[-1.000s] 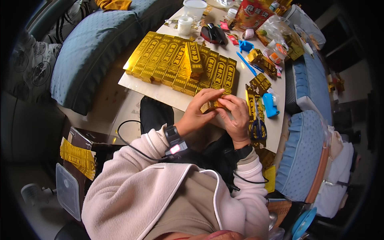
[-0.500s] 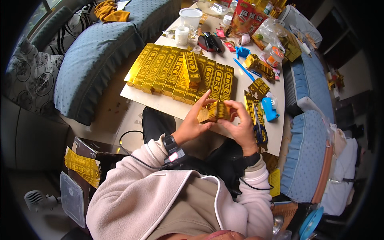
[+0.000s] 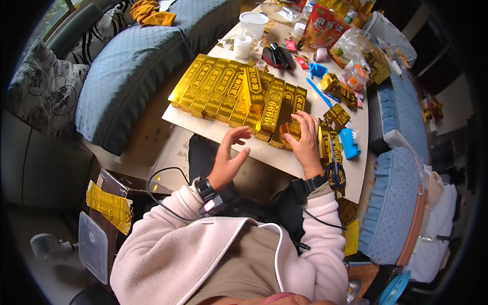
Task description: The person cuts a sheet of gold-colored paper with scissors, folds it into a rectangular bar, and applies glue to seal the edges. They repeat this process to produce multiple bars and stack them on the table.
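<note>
Shiny gold paper boxes [image 3: 211, 89], long and narrow, lie side by side in a row at the near edge of the table. One gold box [image 3: 254, 89] rests slanted on top of the row. To its right, another gold box [image 3: 273, 108] sits with a different printed face up. My right hand [image 3: 306, 140] is beside the row's right end, fingers curved and apart; whether the fingertips touch the end box cannot be made out. Just off the table's near edge hovers my left hand [image 3: 229, 156], fingers spread and holding nothing.
Blue-handled scissors [image 3: 335, 173] lie on gold card right of my hand, beside a blue tape dispenser [image 3: 349, 143]. Further back are a black and red stapler-like tool [image 3: 277, 56], a white tub [image 3: 254, 23] and a red food bag [image 3: 324, 28]. Blue-covered sofas [image 3: 133, 76] flank the table.
The gold box that both hands held has left them and now appears to lie at the row's right part. My hands have moved apart, the left one back and leftward.
</note>
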A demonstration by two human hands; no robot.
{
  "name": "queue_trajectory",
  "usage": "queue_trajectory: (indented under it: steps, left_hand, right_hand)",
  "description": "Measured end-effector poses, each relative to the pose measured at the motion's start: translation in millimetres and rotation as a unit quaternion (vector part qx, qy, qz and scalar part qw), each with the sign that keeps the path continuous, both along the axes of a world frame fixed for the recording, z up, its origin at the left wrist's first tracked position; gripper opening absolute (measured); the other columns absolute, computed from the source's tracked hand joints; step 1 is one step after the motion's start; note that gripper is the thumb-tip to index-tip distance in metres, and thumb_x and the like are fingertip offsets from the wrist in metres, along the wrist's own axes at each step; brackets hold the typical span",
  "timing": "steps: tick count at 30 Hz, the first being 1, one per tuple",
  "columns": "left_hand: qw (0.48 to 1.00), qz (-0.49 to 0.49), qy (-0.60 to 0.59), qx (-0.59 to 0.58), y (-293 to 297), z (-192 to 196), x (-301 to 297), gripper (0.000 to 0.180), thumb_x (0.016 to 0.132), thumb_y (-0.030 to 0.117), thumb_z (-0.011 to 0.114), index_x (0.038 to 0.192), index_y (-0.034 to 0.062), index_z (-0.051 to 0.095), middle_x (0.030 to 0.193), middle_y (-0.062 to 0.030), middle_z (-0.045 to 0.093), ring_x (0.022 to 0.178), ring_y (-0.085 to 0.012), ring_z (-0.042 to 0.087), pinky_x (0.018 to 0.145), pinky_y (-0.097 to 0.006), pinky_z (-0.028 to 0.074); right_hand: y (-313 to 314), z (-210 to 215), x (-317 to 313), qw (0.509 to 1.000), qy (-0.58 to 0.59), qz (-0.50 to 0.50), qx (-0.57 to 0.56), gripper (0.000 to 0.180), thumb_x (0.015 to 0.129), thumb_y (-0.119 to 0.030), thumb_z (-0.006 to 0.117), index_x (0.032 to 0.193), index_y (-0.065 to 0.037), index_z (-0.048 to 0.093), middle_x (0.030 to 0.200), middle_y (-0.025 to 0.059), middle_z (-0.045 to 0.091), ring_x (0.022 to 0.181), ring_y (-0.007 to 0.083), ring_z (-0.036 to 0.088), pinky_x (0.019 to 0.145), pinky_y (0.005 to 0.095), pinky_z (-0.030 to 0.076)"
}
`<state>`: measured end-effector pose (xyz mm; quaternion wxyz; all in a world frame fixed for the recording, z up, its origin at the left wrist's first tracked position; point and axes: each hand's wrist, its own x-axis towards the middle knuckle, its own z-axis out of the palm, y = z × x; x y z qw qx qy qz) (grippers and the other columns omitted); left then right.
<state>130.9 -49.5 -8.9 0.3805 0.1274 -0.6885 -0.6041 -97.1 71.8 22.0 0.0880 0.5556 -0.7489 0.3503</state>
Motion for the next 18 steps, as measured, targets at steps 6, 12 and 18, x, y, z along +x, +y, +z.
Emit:
queue_trajectory:
  steps: [6,12,18]
  left_hand:
    - [0.996,-0.003,-0.016,0.092,-4,-12,12,0.048,0.096,0.0,0.061,0.142,0.0041,0.049,0.133,-0.0095,0.059,0.123,-0.0183,0.057,0.107,-0.034,0.044]
    - [0.999,-0.02,-0.018,0.048,-2,-10,-2,0.052,0.095,0.0,0.062,0.145,0.0035,0.047,0.144,-0.0108,0.055,0.137,-0.0215,0.051,0.116,-0.038,0.039]
    - [0.996,-0.036,-0.042,0.072,4,-6,-18,0.057,0.095,0.0,0.063,0.148,0.004,0.043,0.146,-0.0112,0.053,0.139,-0.0229,0.05,0.117,-0.039,0.038]
  right_hand:
    - [16,-4,6,0.999,-0.026,-0.039,-0.007,0.051,0.085,-0.007,0.075,0.133,-0.005,0.056,0.139,0.0157,0.054,0.131,0.0368,0.046,0.114,0.0458,0.036]
    - [15,8,26,0.999,-0.037,-0.001,-0.034,0.046,0.091,-0.013,0.073,0.133,-0.005,0.057,0.125,0.0149,0.061,0.122,0.0361,0.054,0.106,0.0452,0.044]
    - [-8,4,46,0.993,-0.115,0.012,-0.024,0.043,0.091,-0.013,0.072,0.133,-0.012,0.062,0.11,0.0098,0.067,0.107,0.0319,0.064,0.092,0.0416,0.052]
